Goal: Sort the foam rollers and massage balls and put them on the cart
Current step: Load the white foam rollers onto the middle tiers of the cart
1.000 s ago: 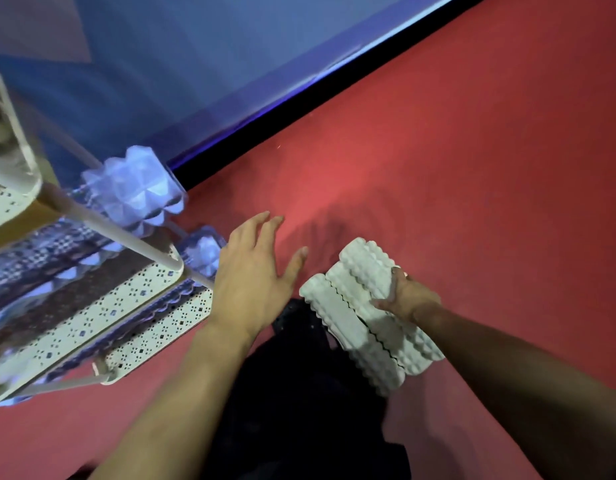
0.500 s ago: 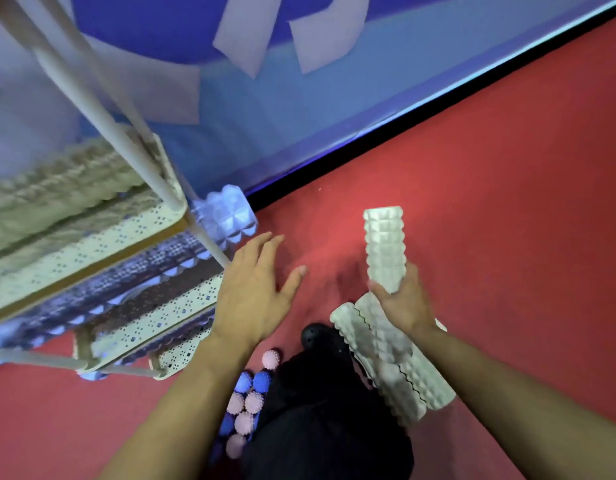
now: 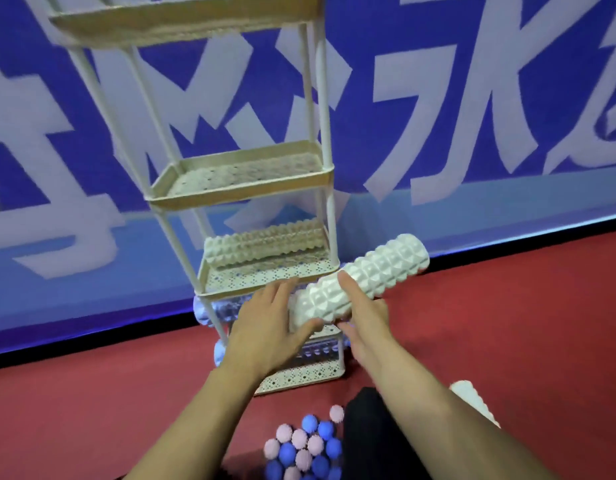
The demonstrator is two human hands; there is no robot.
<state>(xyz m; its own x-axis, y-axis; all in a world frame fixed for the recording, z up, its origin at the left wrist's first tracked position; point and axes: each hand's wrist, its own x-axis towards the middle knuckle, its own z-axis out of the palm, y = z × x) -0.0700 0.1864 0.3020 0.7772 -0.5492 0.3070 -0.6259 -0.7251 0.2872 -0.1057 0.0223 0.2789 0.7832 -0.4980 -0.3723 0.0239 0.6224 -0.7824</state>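
Observation:
A white knobbly foam roller (image 3: 379, 271) hangs in the air, tilted up to the right, just in front of the white tiered cart (image 3: 320, 174). My right hand (image 3: 365, 320) grips its lower middle, index finger lying along the top. My left hand (image 3: 268, 327) cups its lower left end with thumb under it. White rollers (image 3: 265, 242) lie on the cart's third shelf. Blue rollers (image 3: 227, 310) fill the lower shelves. A heap of pink and blue spiky massage balls (image 3: 306, 445) lies on the red floor by my knee.
Another white roller (image 3: 472, 400) lies on the floor behind my right forearm. The cart's second shelf (image 3: 244, 174) and its top shelf (image 3: 182, 19) stand above. A blue wall banner with pale lettering (image 3: 472, 116) runs behind the cart. My dark trouser leg (image 3: 375, 438) is at the bottom.
My right hand lifted one white roller off the floor pile and carried it up to the cart. My left hand moved onto its end. The view tilted up, showing the cart's upper shelves.

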